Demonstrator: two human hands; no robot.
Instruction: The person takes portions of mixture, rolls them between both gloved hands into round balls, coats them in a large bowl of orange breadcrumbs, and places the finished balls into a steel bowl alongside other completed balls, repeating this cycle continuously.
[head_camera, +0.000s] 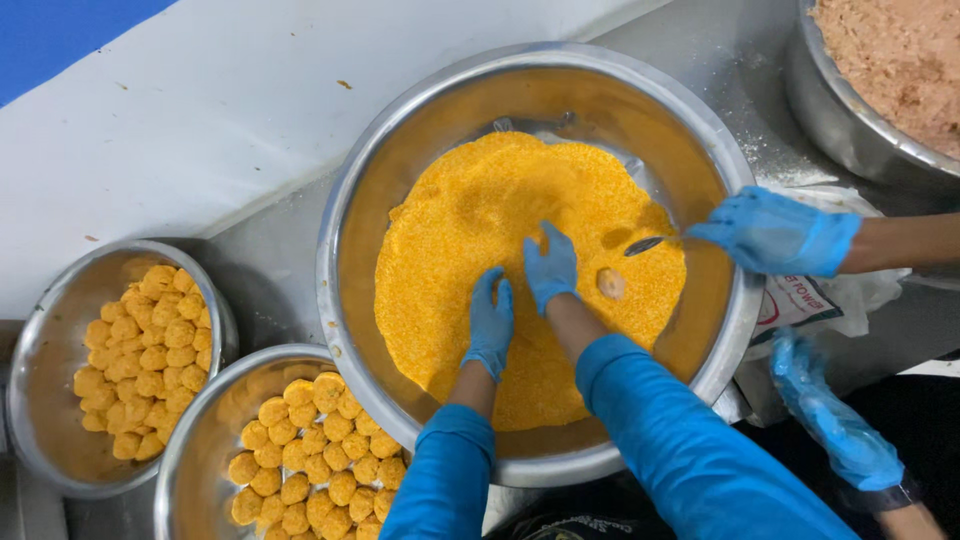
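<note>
Left hand flat, right hand loose in crumbs | bowls: 4 | co-worker hands: 2

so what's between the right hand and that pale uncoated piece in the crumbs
Only bare orange crumbs, as the head view shows. The right hand presses into them, and the pale piece lies apart from it, toward the co-worker's hand.

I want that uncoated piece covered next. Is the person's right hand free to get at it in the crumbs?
Probably yes: the right hand rests on the crumbs just beside the pale piece, with nothing between them.
</note>
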